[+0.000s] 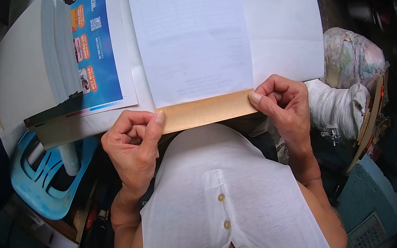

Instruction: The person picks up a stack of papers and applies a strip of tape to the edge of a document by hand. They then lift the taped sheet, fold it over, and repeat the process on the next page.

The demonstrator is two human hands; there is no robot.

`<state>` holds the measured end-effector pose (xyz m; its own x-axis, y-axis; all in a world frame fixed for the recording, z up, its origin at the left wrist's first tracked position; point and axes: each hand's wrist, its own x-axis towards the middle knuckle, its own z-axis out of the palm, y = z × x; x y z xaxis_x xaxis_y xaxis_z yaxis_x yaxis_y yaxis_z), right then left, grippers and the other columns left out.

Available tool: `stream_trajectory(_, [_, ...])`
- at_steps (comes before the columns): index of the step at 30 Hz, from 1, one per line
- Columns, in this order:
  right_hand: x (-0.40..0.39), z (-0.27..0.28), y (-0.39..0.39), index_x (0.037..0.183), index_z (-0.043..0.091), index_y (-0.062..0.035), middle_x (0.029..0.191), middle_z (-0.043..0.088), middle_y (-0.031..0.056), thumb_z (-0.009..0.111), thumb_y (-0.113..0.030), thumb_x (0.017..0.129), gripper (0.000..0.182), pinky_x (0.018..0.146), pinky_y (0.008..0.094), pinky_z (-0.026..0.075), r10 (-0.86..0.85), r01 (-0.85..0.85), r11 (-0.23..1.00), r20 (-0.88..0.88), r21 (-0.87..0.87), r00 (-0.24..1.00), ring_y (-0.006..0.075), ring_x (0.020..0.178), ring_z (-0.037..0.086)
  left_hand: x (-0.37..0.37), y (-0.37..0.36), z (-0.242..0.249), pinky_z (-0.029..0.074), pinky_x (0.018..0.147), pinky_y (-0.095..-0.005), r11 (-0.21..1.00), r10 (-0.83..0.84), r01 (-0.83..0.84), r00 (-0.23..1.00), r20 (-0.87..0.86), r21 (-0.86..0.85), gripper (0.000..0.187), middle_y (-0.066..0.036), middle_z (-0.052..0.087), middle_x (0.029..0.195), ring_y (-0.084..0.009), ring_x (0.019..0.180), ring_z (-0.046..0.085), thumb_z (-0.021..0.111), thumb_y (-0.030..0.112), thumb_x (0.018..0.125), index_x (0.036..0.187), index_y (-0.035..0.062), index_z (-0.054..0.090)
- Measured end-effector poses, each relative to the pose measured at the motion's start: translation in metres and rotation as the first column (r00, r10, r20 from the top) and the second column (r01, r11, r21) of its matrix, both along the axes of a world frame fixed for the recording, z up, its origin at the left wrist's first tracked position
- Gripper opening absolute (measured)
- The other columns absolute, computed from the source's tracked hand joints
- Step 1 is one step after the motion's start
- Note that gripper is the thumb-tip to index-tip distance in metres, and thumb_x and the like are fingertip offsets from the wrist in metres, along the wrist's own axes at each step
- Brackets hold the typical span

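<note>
A strip of brown paper (207, 112) runs along the near edge of a long white sheet (192, 39) with faint print showing on it. My left hand (135, 137) pinches the strip's left end between thumb and curled fingers. At its right end, my right hand (284, 105) grips it the same way, thumb on top. Between the two hands the strip lies fairly straight, just in front of my white shirt. The white sheet stretches away from me over a larger white surface (284, 32).
To the left, a thick stack of paper (30, 61) rests on a blue printed poster (102, 46). Below it stands a light blue plastic chair (57, 193). On the right are a stuffed plastic bag (352, 56) and a white bundle (340, 113).
</note>
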<state>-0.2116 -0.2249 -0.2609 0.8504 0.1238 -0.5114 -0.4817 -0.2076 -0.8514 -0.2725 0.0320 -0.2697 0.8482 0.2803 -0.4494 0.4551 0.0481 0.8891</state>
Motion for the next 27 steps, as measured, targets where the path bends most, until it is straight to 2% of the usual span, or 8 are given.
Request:
stream_trajectory(8, [0.0004, -0.0007, 0.0006, 0.079, 0.066, 0.0027, 0.057, 0.051, -0.0077, 0.070, -0.002, 0.090, 0.013, 0.049, 0.0172, 0.026, -0.011, 0.011, 1.000, -0.014, 0.001, 1.000, -0.0029, 0.053, 0.037, -0.0004, -0.0006, -0.0009, 0.026, 0.044, -0.0173, 0.999, -0.024, 0.024, 1.000, 0.014, 0.036, 0.014, 0.005, 0.052, 0.055, 0.0007, 0.045, 0.040, 0.068, 0.004, 0.095, 0.084, -0.0005, 0.063])
stream_trajectory(17, [0.0007, 0.0028, 0.0031, 0.077, 0.064, 0.0023, 0.059, 0.052, -0.0079, 0.070, -0.002, 0.090, 0.015, 0.049, 0.0172, 0.026, -0.034, 0.033, 0.999, -0.020, -0.031, 0.999, -0.0032, 0.053, 0.037, 0.0008, -0.0007, 0.0024, 0.029, 0.045, -0.0157, 1.000, -0.003, 0.004, 1.000, -0.019, 0.022, 0.011, 0.007, 0.054, 0.053, 0.0036, 0.047, 0.042, 0.072, 0.002, 0.092, 0.084, -0.0023, 0.066])
stream_trajectory(21, [0.0003, 0.0015, 0.0038, 0.076, 0.063, 0.0014, 0.060, 0.052, -0.0080, 0.069, -0.001, 0.090, 0.016, 0.051, 0.0172, 0.025, -0.042, 0.042, 0.998, 0.002, -0.037, 0.999, -0.0033, 0.054, 0.036, 0.0020, -0.0015, 0.0025, 0.028, 0.040, -0.0174, 0.999, -0.032, 0.033, 0.999, -0.012, 0.028, 0.015, 0.003, 0.056, 0.056, 0.0012, 0.043, 0.042, 0.071, 0.007, 0.093, 0.083, -0.0017, 0.065])
stream_trajectory(23, [0.0011, 0.0028, 0.0037, 0.075, 0.061, 0.0007, 0.060, 0.052, -0.0081, 0.068, -0.002, 0.091, 0.017, 0.050, 0.0173, 0.024, -0.030, 0.030, 0.998, 0.010, -0.046, 1.000, -0.0034, 0.053, 0.036, 0.0026, -0.0033, 0.0032, 0.030, 0.047, -0.0161, 1.000, -0.006, 0.006, 0.999, -0.034, 0.007, 0.011, 0.008, 0.052, 0.054, 0.0038, 0.050, 0.041, 0.073, 0.004, 0.091, 0.084, -0.0016, 0.067])
stream_trajectory(27, [-0.0001, 0.0014, 0.0056, 0.075, 0.060, -0.0002, 0.060, 0.051, -0.0083, 0.068, -0.004, 0.091, 0.018, 0.049, 0.0173, 0.023, -0.064, 0.064, 0.997, 0.002, -0.038, 0.998, -0.0033, 0.052, 0.037, 0.0026, -0.0029, 0.0016, 0.030, 0.047, -0.0166, 0.999, -0.017, 0.017, 1.000, -0.014, 0.029, 0.011, 0.008, 0.051, 0.053, 0.0040, 0.050, 0.041, 0.074, 0.004, 0.090, 0.083, -0.0014, 0.067])
